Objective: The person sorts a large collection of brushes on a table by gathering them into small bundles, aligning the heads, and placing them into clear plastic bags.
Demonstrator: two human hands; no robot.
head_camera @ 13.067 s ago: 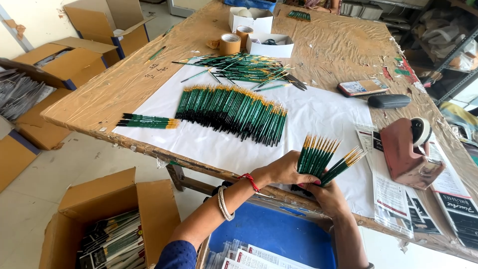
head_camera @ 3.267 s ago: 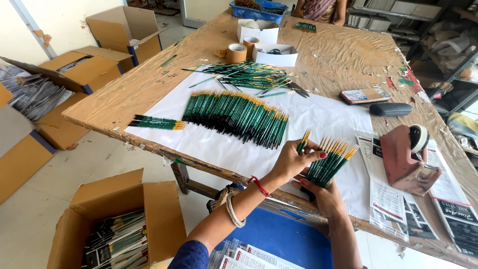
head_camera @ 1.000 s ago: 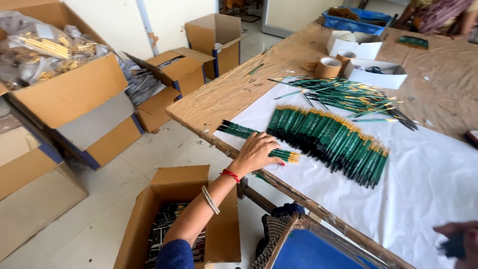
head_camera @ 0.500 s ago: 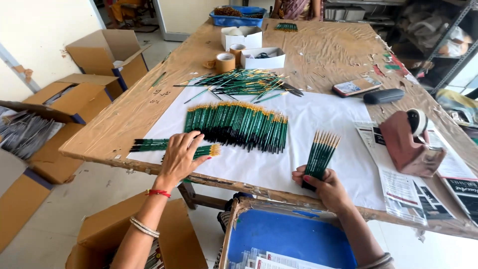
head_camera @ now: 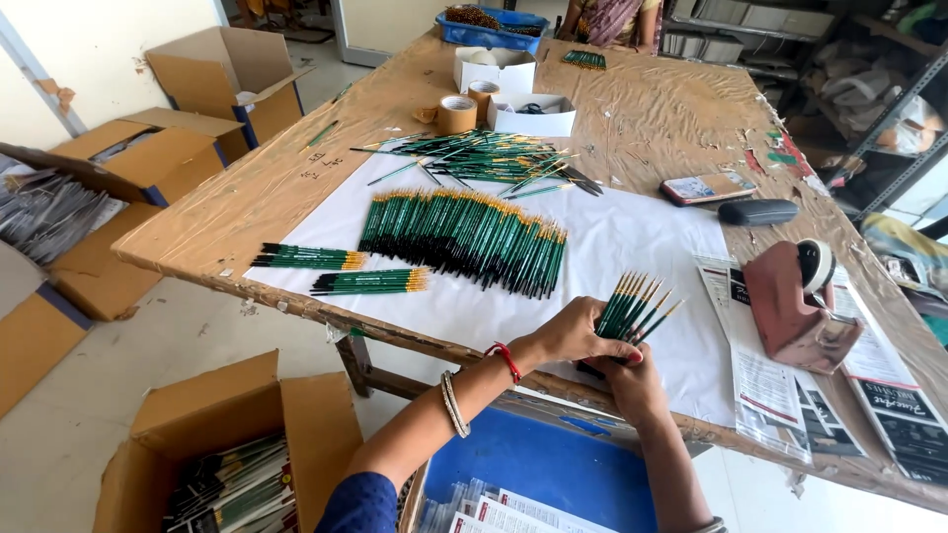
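Table edge [head_camera: 296,296]; brush bundle [head_camera: 632,308] half-hidden

Pale concrete floor [head_camera: 69,444], cream wall [head_camera: 99,39], metal shelving [head_camera: 869,109] right, daylight.

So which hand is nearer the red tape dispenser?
Right. The right hand sits under the brush bundle, closer to the tape dispenser; the left hand is farther left.

Fanned green brush bundle [head_camera: 632,308], seemingly upright
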